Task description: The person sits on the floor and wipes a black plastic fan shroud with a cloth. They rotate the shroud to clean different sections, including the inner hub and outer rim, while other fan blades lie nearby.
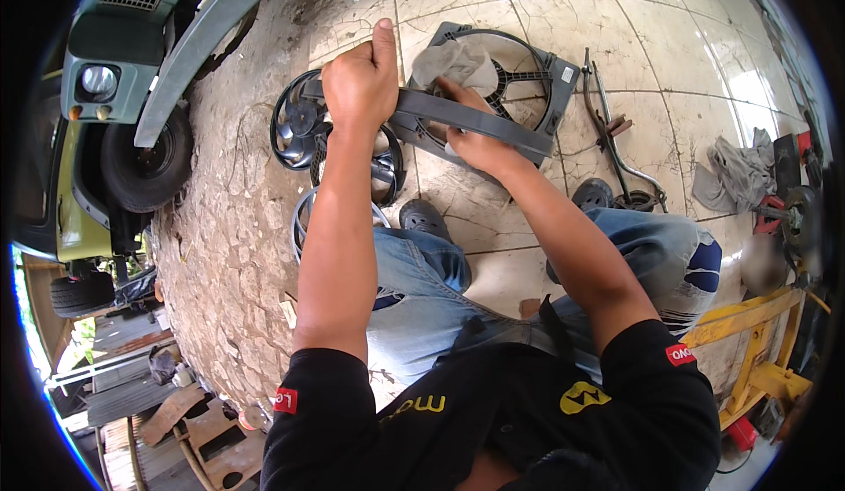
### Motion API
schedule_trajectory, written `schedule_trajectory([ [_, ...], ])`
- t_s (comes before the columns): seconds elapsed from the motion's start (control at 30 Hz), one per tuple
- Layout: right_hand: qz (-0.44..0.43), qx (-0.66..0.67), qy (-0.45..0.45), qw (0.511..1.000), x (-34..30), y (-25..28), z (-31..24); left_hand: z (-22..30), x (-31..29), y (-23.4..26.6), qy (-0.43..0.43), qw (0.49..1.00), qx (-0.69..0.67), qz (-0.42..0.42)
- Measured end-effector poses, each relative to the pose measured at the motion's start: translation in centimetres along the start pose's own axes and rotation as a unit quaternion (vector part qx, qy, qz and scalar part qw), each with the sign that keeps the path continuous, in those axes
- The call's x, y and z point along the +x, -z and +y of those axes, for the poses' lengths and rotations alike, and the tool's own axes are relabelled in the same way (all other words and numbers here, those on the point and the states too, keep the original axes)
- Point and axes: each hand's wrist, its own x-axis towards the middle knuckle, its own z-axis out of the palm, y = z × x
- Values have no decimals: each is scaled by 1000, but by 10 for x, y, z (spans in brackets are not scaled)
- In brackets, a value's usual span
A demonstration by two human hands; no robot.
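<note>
A dark plastic radiator fan shroud [554, 104] with a round opening and spoked centre stands tilted above the tiles in front of me. My left hand [361, 82] is closed around the left end of a long dark bar [475, 120] along its near side, thumb pointing up. My right hand [480, 139] reaches behind that bar, which crosses in front of it and hides part of the fingers. Its fingertips press on a crumpled grey rag [458, 64] at the opening's left side. Left of the shroud, fans with dark blades [304, 117] lie on the floor.
Bent metal rods [607, 130] lie right of the shroud. A grey cloth [739, 174] is farther right, above a yellow metal frame [748, 350]. A vehicle with a black tyre [145, 161] stands at the left, beside rough stone ground. My shoes [425, 220] flank the work.
</note>
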Motion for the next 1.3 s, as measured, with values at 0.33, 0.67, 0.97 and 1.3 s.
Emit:
schedule_trajectory([
  [0.33, 53, -175, 19, 983, -52, -11, 94, 5, 15, -5, -20, 1000, 9, -13],
  [0.67, 61, -122, -104, 985, -33, -5, 79, 9, 15, -1, 11, 996, 1, -85],
  [0.97, 88, -102, -98, 986, -17, 2, 76, -18, 10, 9, -284, 943, -10, -170],
  [1.3, -24, -98, -131, 986, -4, 48, 54, -19, 10, 9, -269, 957, 39, -103],
])
